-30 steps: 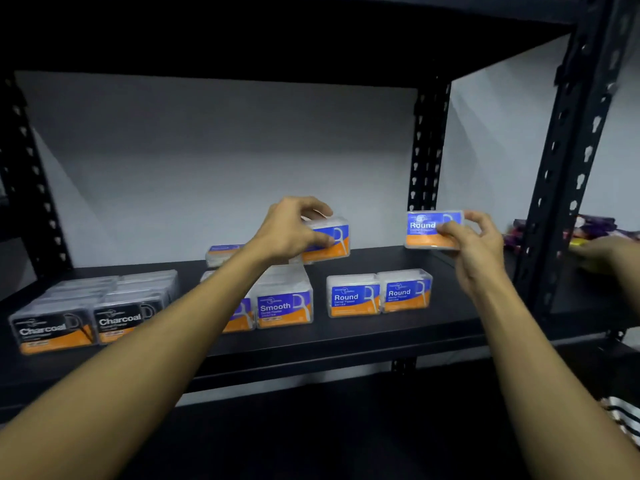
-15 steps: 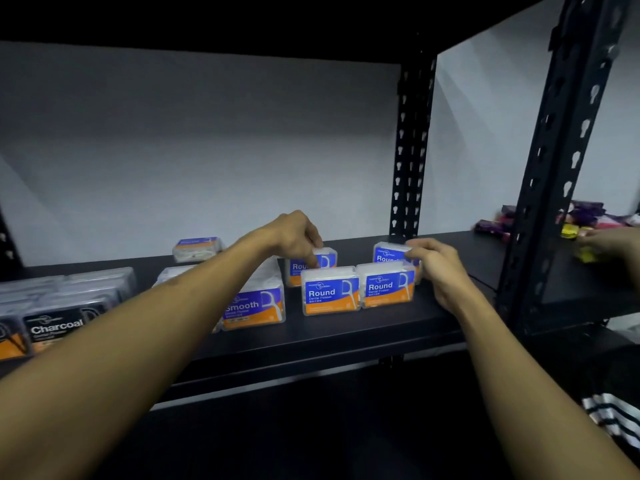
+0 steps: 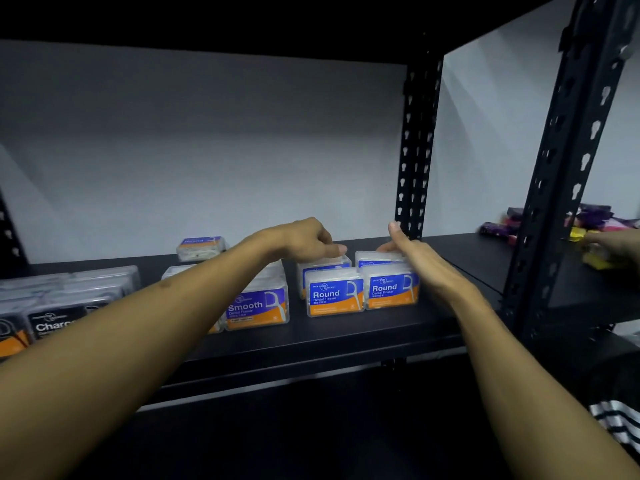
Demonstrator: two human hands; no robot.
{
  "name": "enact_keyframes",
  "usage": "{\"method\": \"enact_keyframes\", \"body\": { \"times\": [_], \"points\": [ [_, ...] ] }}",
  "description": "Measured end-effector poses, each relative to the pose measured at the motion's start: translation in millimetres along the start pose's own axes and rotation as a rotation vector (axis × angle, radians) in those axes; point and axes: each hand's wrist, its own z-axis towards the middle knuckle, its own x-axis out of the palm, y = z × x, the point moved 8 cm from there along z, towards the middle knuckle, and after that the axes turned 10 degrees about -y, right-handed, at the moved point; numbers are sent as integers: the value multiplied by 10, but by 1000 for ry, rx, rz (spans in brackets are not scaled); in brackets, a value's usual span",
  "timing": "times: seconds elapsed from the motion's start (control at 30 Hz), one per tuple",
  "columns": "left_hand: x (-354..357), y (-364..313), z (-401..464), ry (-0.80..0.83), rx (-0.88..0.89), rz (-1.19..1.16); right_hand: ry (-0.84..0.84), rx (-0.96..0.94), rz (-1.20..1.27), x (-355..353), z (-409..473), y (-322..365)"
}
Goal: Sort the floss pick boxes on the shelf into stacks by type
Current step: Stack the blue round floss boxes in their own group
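Observation:
Four blue-and-orange Round boxes sit two deep on the black shelf. The front pair are the left Round box and the right Round box. My left hand curls over the rear left Round box, thumb on its lid. My right hand lies flat, fingers spread, against the right side of the rear right Round box. A Smooth box stands to the left, partly behind my forearm. Black Charcoal boxes fill the far left. One blue box lies alone at the back.
Black perforated posts stand at the back right and front right. Beyond them, another person's hand is at colourful packets on the neighbouring shelf. A striped cloth shows at the lower right. The upper shelf hangs close overhead.
Both hands brought their Round boxes down from the air onto the shelf behind the front pair. My right hand has let go and flattened out beside them.

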Motion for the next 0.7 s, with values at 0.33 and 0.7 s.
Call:
{"method": "enact_keyframes", "body": {
  "times": [0.33,0.7],
  "points": [
    [204,-161,-217,160,120,139,-2,-196,-417,85,-65,238],
    [255,-111,-184,55,251,215,-233,-292,-424,104,-31,230]
  ]
}}
